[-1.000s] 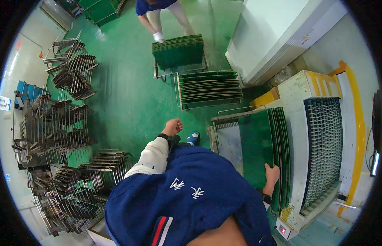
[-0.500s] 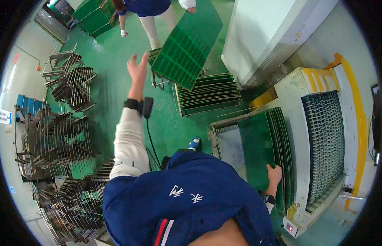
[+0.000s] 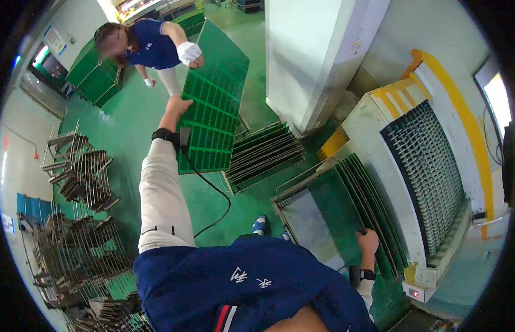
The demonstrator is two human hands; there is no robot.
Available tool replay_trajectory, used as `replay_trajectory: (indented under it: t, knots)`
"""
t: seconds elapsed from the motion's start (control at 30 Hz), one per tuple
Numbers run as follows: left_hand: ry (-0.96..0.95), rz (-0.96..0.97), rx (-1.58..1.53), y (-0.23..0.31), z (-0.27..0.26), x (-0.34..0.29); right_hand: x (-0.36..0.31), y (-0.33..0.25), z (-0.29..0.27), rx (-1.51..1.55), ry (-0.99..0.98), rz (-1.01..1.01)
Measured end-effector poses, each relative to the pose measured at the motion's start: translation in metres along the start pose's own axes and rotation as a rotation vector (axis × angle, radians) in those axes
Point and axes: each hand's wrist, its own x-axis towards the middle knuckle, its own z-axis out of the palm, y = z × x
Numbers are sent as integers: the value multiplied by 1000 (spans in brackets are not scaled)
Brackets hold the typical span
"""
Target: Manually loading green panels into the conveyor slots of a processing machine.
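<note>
A large, flat green rectangular panel printed with a grid of small repeated blocks is held off the floor, tilted, its face turned toward the camera. Its left edge meets the left hand, and a co-worker's hand grips its upper edge. A row of thin dark green sheets standing on edge leans in a slotted rack, where the right hand grips their top edges.
</note>
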Motion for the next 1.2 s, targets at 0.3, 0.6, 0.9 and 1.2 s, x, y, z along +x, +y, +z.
replay_trajectory:
  t: [0.3,0.6,0.9,1.2]
  knots:
    - [137,-11,-392,21,47,-61,1,1,-3,2,-37,98]
    - [-121,-11,-833,21,16,-141,0,11,-1,47,-7,118]
    - [-52,-31,-1012,26,-56,-237,-6,-4,-22,395,6,-237]
    - [55,17,-1182,27,-84,-271,8,-129,-99,1055,-49,-745]
